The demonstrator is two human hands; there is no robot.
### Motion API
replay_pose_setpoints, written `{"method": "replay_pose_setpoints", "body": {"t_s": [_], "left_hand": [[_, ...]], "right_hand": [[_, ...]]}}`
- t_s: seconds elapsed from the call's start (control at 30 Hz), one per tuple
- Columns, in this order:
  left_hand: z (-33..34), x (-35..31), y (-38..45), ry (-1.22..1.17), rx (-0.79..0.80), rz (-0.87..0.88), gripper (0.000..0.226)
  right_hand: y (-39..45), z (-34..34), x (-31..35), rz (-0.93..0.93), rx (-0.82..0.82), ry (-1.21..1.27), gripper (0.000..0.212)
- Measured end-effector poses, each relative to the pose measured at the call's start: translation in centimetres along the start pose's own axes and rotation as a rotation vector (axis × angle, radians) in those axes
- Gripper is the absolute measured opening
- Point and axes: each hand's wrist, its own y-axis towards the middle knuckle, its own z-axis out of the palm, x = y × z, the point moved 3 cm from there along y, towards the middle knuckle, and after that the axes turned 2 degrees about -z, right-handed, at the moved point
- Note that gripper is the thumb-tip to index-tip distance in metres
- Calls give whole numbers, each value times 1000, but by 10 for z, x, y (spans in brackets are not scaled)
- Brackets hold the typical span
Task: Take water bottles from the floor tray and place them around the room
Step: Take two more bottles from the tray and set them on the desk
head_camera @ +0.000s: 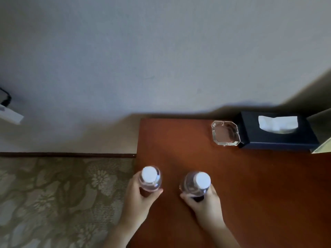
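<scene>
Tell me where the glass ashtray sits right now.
In the head view, the glass ashtray sits at the far right of the wooden table, right beside the dark tissue box.

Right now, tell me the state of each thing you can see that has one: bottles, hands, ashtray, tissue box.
Left clear plastic water bottle: upright, white cap on, gripped by the left hand.
Right clear plastic water bottle: upright, slightly tilted, white cap on, gripped by the right hand.
Left hand: curled round its bottle.
Right hand: curled round its bottle.
Clear glass ashtray: upright, looks empty.
Dark blue tissue box: open, white tissue showing.
</scene>
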Motion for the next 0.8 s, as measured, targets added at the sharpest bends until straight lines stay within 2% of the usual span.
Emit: {"method": "replay_pose_setpoints", "body": {"t_s": [0.13,0.33,0.5,0.8], "left_hand": [[10,-12,90,12,-20,34,54],[29,-35,174,61,-31,125,53],[40,-48,182,211,-82,253,54],[35,-42,169,193,-24,298,59]], "right_hand": [[82,6,32,-97,-106,-19,64],[166,25,65,-193,-197,36,65],[187,35,71,-234,-204,9,69],[178,32,75,-244,-143,5,61]]}}
